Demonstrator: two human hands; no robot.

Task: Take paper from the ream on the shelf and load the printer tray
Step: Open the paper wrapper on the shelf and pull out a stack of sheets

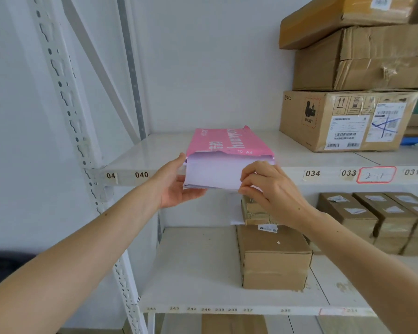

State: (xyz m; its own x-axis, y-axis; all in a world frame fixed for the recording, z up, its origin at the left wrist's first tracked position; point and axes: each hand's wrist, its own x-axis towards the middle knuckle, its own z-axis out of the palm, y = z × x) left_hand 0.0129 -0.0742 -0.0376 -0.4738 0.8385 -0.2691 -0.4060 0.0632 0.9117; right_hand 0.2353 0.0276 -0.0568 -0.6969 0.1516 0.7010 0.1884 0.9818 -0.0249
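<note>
We reach both bare forearms forward and upward, our hands level with each other. Our left hand (176,184) lies palm up, thumb raised at the side and fingers curled underneath. Our right hand (268,189) is arched, its fingertips (245,175) pinched together against the thumb.

Pink ream wrapper (229,142) with white lettering, white paper (212,175), white shelf (140,153) with black number labels, brown boxes (348,121).

1 pink ream (229,142), 2 hands (176,186) (270,189), 3 stacked boxes (362,61) top shelf
</note>
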